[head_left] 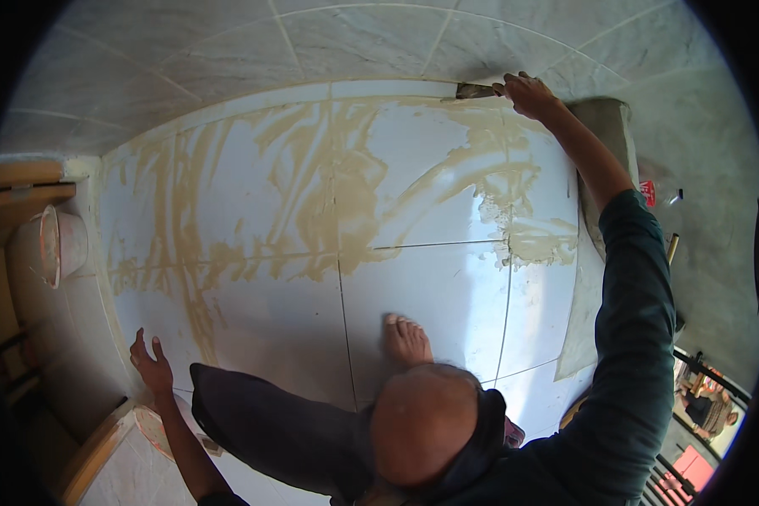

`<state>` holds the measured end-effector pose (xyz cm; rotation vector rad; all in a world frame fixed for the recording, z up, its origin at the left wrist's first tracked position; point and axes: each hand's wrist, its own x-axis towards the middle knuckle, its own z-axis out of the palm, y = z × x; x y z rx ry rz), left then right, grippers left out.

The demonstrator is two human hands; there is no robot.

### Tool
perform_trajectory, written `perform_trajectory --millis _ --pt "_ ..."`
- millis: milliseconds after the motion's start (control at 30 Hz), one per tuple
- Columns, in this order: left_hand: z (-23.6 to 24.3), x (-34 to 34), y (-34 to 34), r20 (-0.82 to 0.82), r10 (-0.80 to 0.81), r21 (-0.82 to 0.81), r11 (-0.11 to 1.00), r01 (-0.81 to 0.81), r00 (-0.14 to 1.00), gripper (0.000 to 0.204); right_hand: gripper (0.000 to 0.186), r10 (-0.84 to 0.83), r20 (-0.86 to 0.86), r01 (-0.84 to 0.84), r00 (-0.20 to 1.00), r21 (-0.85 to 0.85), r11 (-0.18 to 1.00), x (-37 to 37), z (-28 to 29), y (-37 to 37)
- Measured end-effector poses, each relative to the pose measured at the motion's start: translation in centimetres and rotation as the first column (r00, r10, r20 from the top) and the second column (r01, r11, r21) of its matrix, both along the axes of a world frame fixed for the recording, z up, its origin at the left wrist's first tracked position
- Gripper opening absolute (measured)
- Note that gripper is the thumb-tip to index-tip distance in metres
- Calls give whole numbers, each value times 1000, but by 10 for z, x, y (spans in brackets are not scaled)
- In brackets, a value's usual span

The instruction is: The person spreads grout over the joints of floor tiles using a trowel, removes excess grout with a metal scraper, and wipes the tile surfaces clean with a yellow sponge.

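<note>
Stroke: I'd tilt the scraper low and draw it evenly, working the tan paste firmly into each joint.
Edge strip: best skimmed lightly.
Right hand: up at one o'clock, fingers closed round the scraper's near end.
Scraper: juts toward nine o'clock from that grip, beside the wall.
Left hand: eight o'clock, fingers spread, seemingly holding nothing.

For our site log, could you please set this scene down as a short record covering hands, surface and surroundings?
Right hand: grips a flat scraper at the far edge
Left hand: open, holding nothing
Surface: white floor tiles
Smears: beige paste, mostly over the far half
Left side: pale bucket
Far side: grey wall tiles
</note>
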<state>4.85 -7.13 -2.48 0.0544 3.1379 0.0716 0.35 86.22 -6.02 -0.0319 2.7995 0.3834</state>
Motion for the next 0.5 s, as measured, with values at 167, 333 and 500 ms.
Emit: perform_trajectory --millis 167,333,500 --pt "24 0 17 -31 -36 -6 999 36 999 45 38 -121 21 121 992 -6 993 47 6 45" --pt "25 3 13 62 29 -97 995 -23 998 46 38 -285 7 285 958 -52 957 100 -15 84" --pt "34 -6 37 90 12 -118 993 -1 996 46 23 -461 -54 448 886 -161 880 144 6 68"
